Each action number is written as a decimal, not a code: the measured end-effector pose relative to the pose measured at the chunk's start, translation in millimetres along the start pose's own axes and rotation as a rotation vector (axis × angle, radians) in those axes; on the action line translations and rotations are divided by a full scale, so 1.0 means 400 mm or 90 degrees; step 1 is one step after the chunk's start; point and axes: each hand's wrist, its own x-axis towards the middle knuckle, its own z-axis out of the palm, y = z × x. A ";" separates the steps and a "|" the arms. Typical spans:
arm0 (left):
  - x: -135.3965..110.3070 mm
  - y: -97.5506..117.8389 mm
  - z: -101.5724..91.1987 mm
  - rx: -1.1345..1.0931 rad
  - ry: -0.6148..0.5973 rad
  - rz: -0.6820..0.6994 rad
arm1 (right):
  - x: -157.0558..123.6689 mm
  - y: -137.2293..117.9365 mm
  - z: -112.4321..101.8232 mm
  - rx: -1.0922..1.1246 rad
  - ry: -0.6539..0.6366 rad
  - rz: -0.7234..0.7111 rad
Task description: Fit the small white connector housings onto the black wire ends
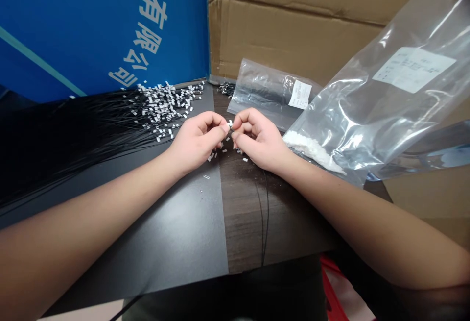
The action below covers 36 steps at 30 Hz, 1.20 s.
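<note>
The left fingers [219, 126] and right fingers [239, 124] are pressed close, tips pinching a small white piece [229, 124] steadily from both sides, with the wrists low and the left forearm [91, 213] and right forearm [367, 223] angled in over the table [242, 228]. Loose white pieces [223, 150] lie just below that piece, black cords with white ends [110, 125] fan out left of it, and a clear plastic bag [367, 115] sits right of it.

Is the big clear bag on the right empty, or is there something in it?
It isn't empty: the clear bag has a heap of small white pieces lying along its lower edge.
</note>
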 end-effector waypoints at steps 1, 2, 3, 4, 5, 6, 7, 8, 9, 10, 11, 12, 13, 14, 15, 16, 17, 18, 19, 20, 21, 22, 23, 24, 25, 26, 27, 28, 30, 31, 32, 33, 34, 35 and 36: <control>0.001 -0.001 0.000 -0.001 -0.001 0.001 | 0.000 0.000 0.000 0.001 -0.001 0.000; 0.001 -0.001 0.001 -0.002 -0.002 0.003 | 0.000 0.001 0.000 0.002 0.000 -0.001; 0.002 -0.001 0.001 -0.003 -0.002 0.005 | 0.000 0.002 0.001 0.004 0.001 -0.003; 0.003 -0.002 0.001 -0.004 -0.003 0.008 | 0.001 0.003 0.001 0.007 0.003 -0.005; 0.003 -0.002 0.002 -0.005 -0.003 0.009 | 0.002 0.004 0.002 0.007 0.005 -0.006; 0.004 -0.002 0.002 -0.005 -0.002 0.010 | 0.002 0.005 0.002 0.007 0.007 -0.008; 0.004 -0.001 0.002 -0.005 -0.001 0.010 | 0.003 0.007 0.002 0.006 0.009 -0.010; 0.004 -0.001 0.003 -0.004 -0.001 0.009 | 0.004 0.008 0.003 0.005 0.010 -0.012; 0.004 -0.001 0.003 -0.003 0.000 0.008 | 0.005 0.009 0.003 0.005 0.010 -0.014; 0.004 -0.001 0.003 -0.002 0.001 0.006 | 0.005 0.011 0.003 0.006 0.009 -0.018; 0.004 -0.001 0.003 -0.001 0.002 0.005 | 0.005 0.012 0.003 0.007 0.009 -0.020; 0.004 -0.002 0.003 -0.001 0.003 0.004 | 0.005 0.013 0.004 0.010 0.009 -0.022; 0.004 -0.002 0.004 -0.001 0.003 0.004 | 0.005 0.013 0.004 0.013 0.009 -0.024; 0.004 -0.003 0.004 -0.002 0.004 0.005 | 0.005 0.014 0.005 0.015 0.009 -0.026; 0.005 -0.004 0.004 -0.004 0.004 0.006 | 0.005 0.014 0.005 0.018 0.009 -0.027; 0.005 -0.004 0.004 -0.005 0.005 0.006 | 0.005 0.014 0.006 0.019 0.009 -0.029; 0.005 -0.005 0.004 -0.006 0.006 0.006 | 0.005 0.014 0.006 0.019 0.009 -0.029; 0.006 -0.005 0.004 -0.006 0.007 0.005 | 0.005 0.014 0.006 0.018 0.008 -0.029; 0.006 -0.005 0.003 -0.006 0.007 0.005 | 0.005 0.014 0.006 0.016 0.008 -0.028; 0.006 -0.005 0.003 -0.007 0.007 0.006 | 0.005 0.014 0.006 0.014 0.009 -0.027; 0.006 -0.005 0.003 -0.008 0.007 0.007 | 0.005 0.014 0.006 0.011 0.010 -0.027; 0.006 -0.004 0.003 -0.009 0.006 0.008 | 0.005 0.015 0.006 0.009 0.010 -0.027; 0.006 -0.004 0.002 -0.010 0.006 0.007 | 0.005 0.015 0.005 0.008 0.010 -0.028; 0.006 -0.003 0.002 -0.011 0.007 0.006 | 0.004 0.015 0.005 0.006 0.010 -0.027; 0.006 -0.003 0.002 -0.013 0.007 0.004 | 0.004 0.015 0.004 0.004 0.010 -0.026; 0.006 -0.003 0.003 -0.013 0.009 0.002 | 0.003 0.015 0.004 0.002 0.009 -0.025; 0.006 -0.003 0.003 -0.013 0.010 -0.001 | 0.002 0.015 0.003 0.000 0.008 -0.023; 0.006 -0.003 0.003 -0.012 0.011 -0.002 | 0.002 0.016 0.003 -0.002 0.008 -0.022; 0.006 -0.004 0.004 -0.013 0.014 0.000 | 0.001 0.016 0.002 -0.005 0.008 -0.021; 0.006 -0.004 0.004 -0.014 0.016 0.002 | 0.001 0.017 0.002 -0.007 0.010 -0.022; 0.006 -0.005 0.004 -0.014 0.017 0.004 | 0.001 0.018 0.002 -0.009 0.011 -0.023; 0.006 -0.005 0.003 -0.014 0.018 0.005 | 0.002 0.019 0.002 -0.011 0.012 -0.023; 0.007 -0.006 0.003 -0.014 0.020 0.005 | 0.002 0.020 0.003 -0.013 0.014 -0.024; 0.007 -0.007 0.002 -0.013 0.021 0.004 | 0.003 0.021 0.003 -0.014 0.015 -0.024; 0.008 -0.007 0.002 -0.013 0.022 0.004 | 0.003 0.022 0.003 -0.015 0.016 -0.025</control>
